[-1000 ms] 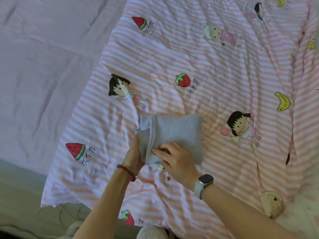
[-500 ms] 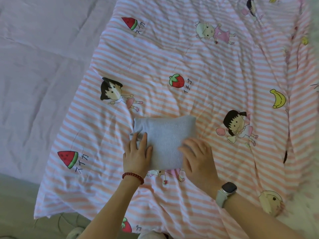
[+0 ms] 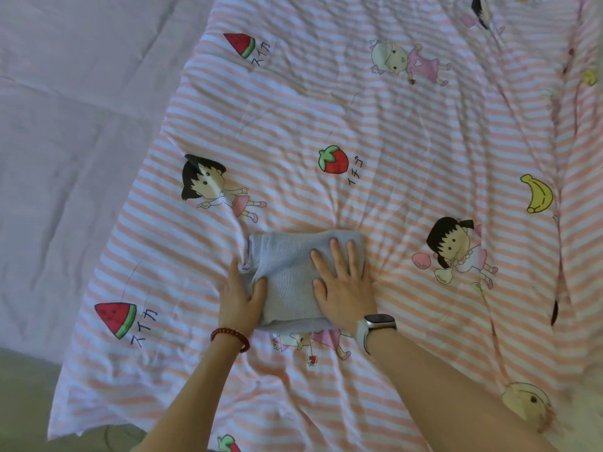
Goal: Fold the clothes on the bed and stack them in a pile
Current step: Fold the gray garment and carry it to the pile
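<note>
The right hand (image 3: pixel 344 288) is lying flat, fingers straight and spread, pressing on the right half of the folded grey ribbed knit garment (image 3: pixel 293 275). The left hand (image 3: pixel 238 295) is resting at the garment's nine o'clock edge, thumb lying on top of the fabric, the other fingers straight along its side. The garment is sitting as a compact rectangle on the pink-and-white striped cartoon-print quilt (image 3: pixel 391 125), with the printed red strawberry (image 3: pixel 333 159) at its twelve o'clock. A pale lilac sheet (image 3: pixel 71 125) is showing beyond the quilt at nine o'clock.
</note>
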